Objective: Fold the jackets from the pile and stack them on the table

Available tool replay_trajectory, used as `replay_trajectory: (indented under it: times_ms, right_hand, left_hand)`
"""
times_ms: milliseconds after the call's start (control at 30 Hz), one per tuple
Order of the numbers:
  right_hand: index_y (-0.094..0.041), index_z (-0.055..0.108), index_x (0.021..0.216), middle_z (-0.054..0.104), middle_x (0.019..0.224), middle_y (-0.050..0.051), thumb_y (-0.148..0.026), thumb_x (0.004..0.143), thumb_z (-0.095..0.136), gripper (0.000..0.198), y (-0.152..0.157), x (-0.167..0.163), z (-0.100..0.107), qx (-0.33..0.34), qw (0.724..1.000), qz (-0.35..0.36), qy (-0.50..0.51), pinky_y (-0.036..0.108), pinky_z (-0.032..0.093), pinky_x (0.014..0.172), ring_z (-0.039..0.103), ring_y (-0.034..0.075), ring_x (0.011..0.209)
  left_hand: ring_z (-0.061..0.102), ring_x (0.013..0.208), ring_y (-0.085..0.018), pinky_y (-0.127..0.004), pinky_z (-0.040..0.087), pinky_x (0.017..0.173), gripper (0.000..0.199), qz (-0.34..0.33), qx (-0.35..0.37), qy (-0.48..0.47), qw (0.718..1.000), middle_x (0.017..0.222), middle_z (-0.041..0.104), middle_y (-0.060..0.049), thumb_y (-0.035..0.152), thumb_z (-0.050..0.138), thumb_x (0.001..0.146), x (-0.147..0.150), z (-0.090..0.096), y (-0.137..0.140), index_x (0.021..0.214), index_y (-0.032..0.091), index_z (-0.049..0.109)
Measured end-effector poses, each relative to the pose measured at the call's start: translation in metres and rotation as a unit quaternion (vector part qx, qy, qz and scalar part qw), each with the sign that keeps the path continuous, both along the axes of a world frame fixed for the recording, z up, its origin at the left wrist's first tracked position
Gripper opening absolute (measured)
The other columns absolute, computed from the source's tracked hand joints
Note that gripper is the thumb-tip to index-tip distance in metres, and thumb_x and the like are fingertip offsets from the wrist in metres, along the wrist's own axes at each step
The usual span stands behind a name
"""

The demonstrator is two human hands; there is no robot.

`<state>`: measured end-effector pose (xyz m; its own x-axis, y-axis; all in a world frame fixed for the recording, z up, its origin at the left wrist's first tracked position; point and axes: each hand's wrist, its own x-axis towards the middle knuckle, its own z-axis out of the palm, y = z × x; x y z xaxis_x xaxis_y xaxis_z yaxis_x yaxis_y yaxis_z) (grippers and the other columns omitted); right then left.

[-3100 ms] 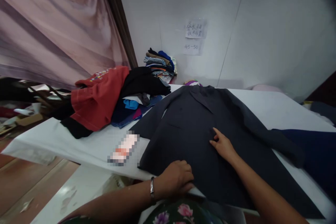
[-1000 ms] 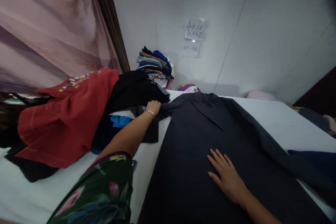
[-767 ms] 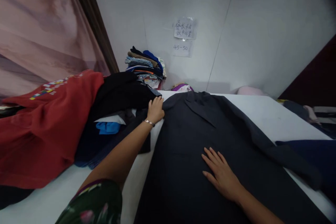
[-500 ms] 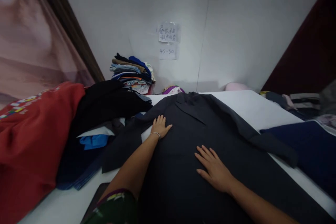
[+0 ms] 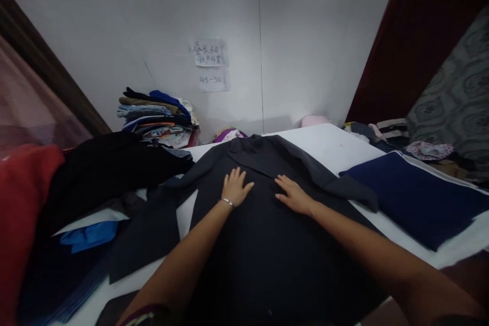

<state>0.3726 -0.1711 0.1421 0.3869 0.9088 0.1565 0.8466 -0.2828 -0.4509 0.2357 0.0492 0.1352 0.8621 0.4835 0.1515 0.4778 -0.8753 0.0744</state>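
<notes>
A dark long-sleeved coat (image 5: 263, 244) lies spread out on the white table (image 5: 324, 145), its collar toward the wall. Its left sleeve stretches out beside the clothes pile, and the other sleeve angles down to the right. My left hand (image 5: 235, 188) rests flat on the upper chest with fingers spread, a bracelet at the wrist. On the chest to the right lies my right hand (image 5: 294, 195), palm down, fingers extended. Neither hand grips the cloth.
On the left are a red garment (image 5: 26, 214), black clothes (image 5: 103, 168) and a blue cloth (image 5: 89, 236). A folded clothes stack (image 5: 156, 117) stands at the back. Navy folded fabric (image 5: 412, 193) lies to the right. Handwritten paper signs (image 5: 210, 53) hang on the wall.
My right hand has slid up the coat toward the collar, closer to my left hand. My left hand stays flat on the chest. The view has turned to the right.
</notes>
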Motion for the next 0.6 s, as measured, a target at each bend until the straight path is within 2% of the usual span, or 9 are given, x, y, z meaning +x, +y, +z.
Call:
replay_trajectory:
  times_ms: [67,133,233,333,400,500,600]
  right_hand:
    - [-0.016,0.041,0.140,0.030,0.151,0.014,-0.031,0.087,0.049,0.055,0.005,0.030,0.015,0.001,0.996,-0.038,-0.075,0.050,0.020,0.113,0.019,0.027,0.142]
    - [-0.016,0.042,0.139,0.031,0.150,0.013,-0.030,0.087,0.049,0.055,0.004,0.058,0.027,0.000,0.989,-0.072,-0.132,0.050,0.019,0.114,0.019,0.028,0.141]
    - [-0.011,0.041,0.139,0.036,0.147,0.017,-0.034,0.086,0.052,0.059,-0.001,0.093,0.035,-0.036,0.983,-0.107,-0.143,0.048,0.025,0.112,0.025,0.031,0.139]
    - [-0.008,0.042,0.138,0.035,0.147,0.018,-0.033,0.085,0.053,0.060,0.009,0.112,0.033,-0.060,0.986,-0.088,-0.130,0.046,0.028,0.111,0.026,0.032,0.139]
    - [-0.010,0.043,0.137,0.034,0.148,0.016,-0.027,0.085,0.052,0.056,0.031,0.116,0.032,-0.045,0.992,-0.051,-0.110,0.045,0.025,0.113,0.023,0.030,0.140]
    - [-0.014,0.046,0.136,0.035,0.148,0.010,-0.016,0.083,0.050,0.053,0.083,0.115,0.032,-0.001,0.999,-0.011,-0.031,0.040,0.020,0.116,0.023,0.024,0.141]
    - [-0.017,0.047,0.135,0.037,0.148,0.007,-0.010,0.081,0.051,0.055,0.143,0.119,0.036,0.022,0.999,-0.021,0.029,0.036,0.022,0.115,0.027,0.021,0.139]
  left_hand:
    - [0.018,0.142,-0.027,-0.049,0.016,0.113,0.069,-0.038,-0.022,0.023,0.999,0.154,0.024,-0.010,0.062,0.026,0.089,0.011,-0.011,-0.023,0.142,0.020,0.037]
    - [0.018,0.142,-0.027,-0.050,0.015,0.113,0.071,-0.051,-0.039,0.044,0.997,0.153,0.026,-0.010,0.063,0.023,0.089,0.017,-0.022,-0.035,0.144,0.019,0.034]
    - [0.018,0.142,-0.027,-0.050,0.014,0.114,0.074,-0.057,-0.046,0.051,0.996,0.153,0.026,-0.011,0.064,0.019,0.089,0.017,-0.030,-0.037,0.145,0.017,0.031]
    - [0.018,0.142,-0.027,-0.050,0.014,0.113,0.073,-0.056,-0.042,0.053,0.996,0.153,0.026,-0.011,0.063,0.019,0.090,0.015,-0.030,-0.034,0.145,0.018,0.031]
    - [0.019,0.142,-0.027,-0.050,0.015,0.113,0.072,-0.053,-0.039,0.052,0.996,0.153,0.026,-0.011,0.063,0.020,0.090,0.015,-0.028,-0.034,0.145,0.018,0.032]
    - [0.019,0.142,-0.027,-0.050,0.014,0.113,0.071,-0.053,-0.039,0.050,0.997,0.153,0.026,-0.011,0.062,0.022,0.090,0.014,-0.027,-0.036,0.145,0.018,0.032]
    - [0.019,0.142,-0.027,-0.050,0.015,0.114,0.071,-0.053,-0.048,0.044,0.996,0.152,0.027,-0.011,0.062,0.023,0.090,0.013,-0.027,-0.038,0.144,0.018,0.033]
